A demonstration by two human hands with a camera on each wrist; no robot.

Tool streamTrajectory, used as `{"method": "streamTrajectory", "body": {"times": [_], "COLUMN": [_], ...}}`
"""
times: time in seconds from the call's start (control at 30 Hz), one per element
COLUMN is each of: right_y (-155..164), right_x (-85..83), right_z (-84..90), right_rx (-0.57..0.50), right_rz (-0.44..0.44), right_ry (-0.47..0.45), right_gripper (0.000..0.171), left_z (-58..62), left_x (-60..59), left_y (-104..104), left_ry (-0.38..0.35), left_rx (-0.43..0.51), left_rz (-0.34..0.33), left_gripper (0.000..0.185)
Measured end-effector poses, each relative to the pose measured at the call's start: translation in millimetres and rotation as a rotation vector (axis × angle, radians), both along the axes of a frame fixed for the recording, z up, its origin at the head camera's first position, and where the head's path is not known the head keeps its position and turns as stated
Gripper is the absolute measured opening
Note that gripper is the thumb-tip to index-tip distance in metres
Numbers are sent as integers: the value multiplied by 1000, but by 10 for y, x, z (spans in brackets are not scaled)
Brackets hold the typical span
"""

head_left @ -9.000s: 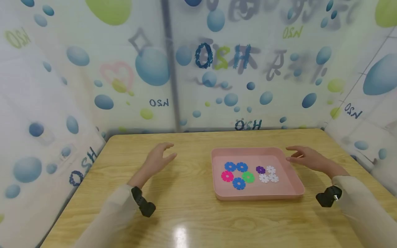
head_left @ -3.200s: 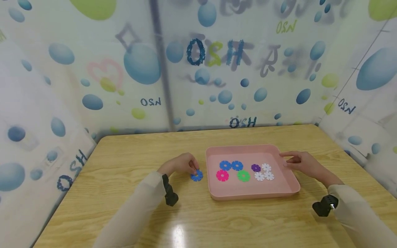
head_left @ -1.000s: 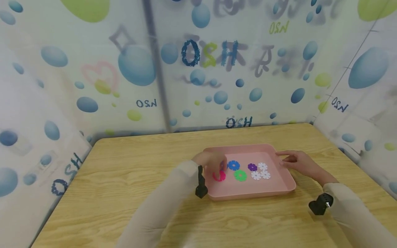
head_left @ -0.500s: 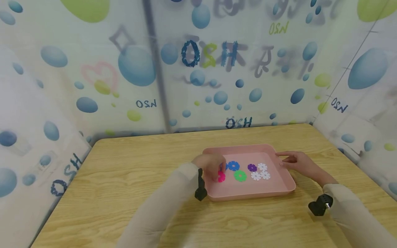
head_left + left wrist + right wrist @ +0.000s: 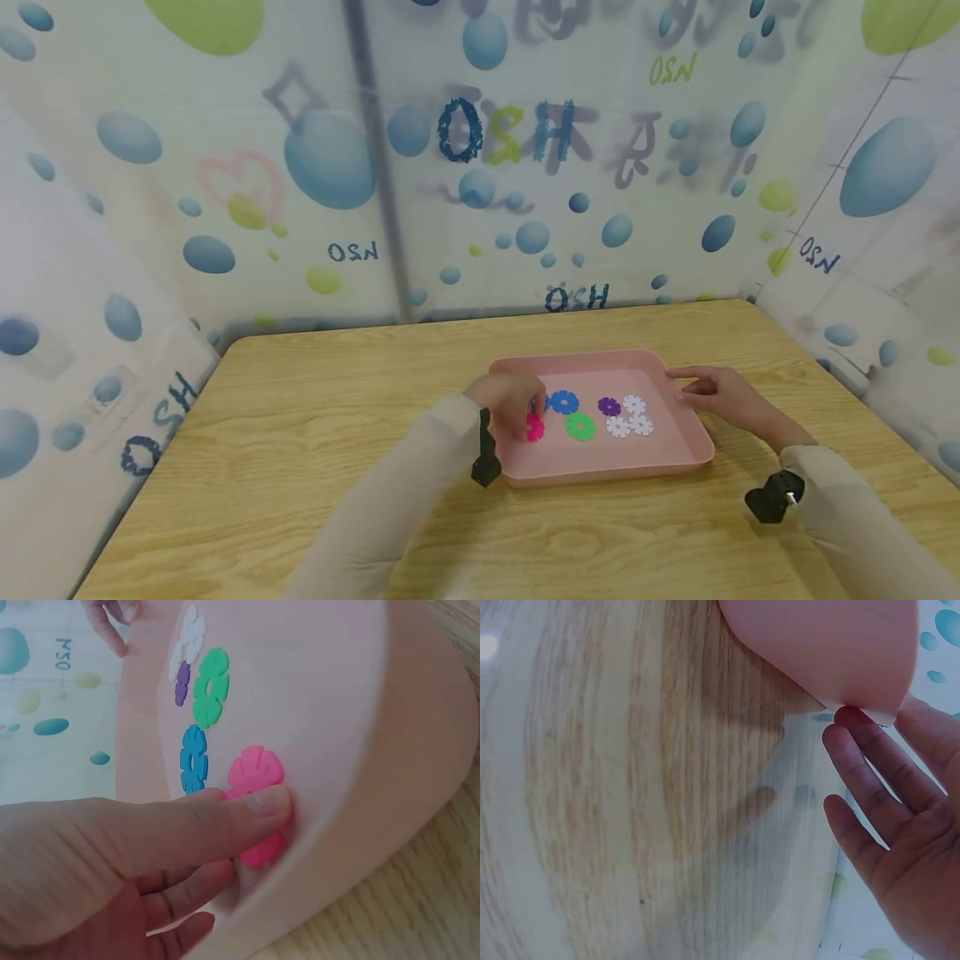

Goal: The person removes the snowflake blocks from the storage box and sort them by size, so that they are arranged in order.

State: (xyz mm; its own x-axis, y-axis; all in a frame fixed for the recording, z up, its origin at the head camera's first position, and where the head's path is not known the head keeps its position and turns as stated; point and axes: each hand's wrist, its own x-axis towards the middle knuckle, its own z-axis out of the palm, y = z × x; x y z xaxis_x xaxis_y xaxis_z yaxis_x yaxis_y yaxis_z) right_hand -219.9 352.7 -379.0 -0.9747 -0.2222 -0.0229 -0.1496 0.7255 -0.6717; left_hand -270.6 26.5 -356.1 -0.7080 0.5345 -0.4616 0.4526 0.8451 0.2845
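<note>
Wood-grain surface (image 5: 315, 433) takes up most of the head view, with a pink tray (image 5: 600, 472) sitting right of centre on it. That tray is the only container and it holds flat flower-shaped plastic discs lying on its floor: a pink disc (image 5: 535, 428) at the left end, a blue disc (image 5: 563, 402) just up and right of it, a green disc (image 5: 581, 427) in the middle, a purple disc (image 5: 609, 406) further right, then three white discs (image 5: 630, 417) clustered toward the right side.

Left hand (image 5: 508, 406) is the one that's in the tray, and the pink disc lies right under its fingers, tight against the tray's left wall. In the left wrist view a fingertip (image 5: 262, 806) is pressing down on top of the pink disc (image 5: 259, 780), finger laid out fairly straight. The other fingers are tucked below, and I can't tell whether anything pinches the disc from underneath. Blue one is just beside that fingertip.

Right hand (image 5: 723, 393) is on the far side of the tray, well apart from the pink disc, its fingers (image 5: 870, 750) loose, spread and touching the tray's right rim.
</note>
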Motion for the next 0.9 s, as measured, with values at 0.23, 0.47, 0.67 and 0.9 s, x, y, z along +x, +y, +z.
{"method": "streamTrajectory", "body": {"times": [0.23,0.47,0.67,0.9], "right_y": [21,16,1,13], "right_x": [-10,-7,-4,-4], "right_z": [-39,-36,-27,-25], "right_rx": [0,-14,-12,-9], "right_rz": [0,-1,0,1], "right_ry": [11,3,2,5], "right_gripper": [48,48,48,48], "left_z": [5,0,-6,7], "left_x": [-3,-38,-80,-120], "left_y": [-3,-26,-74,-175], "left_ry": [-8,-29,-1,38], "left_rx": [18,44,99,208], "left_rz": [17,-1,-36,-84], "left_gripper": [30,30,24,18]}}
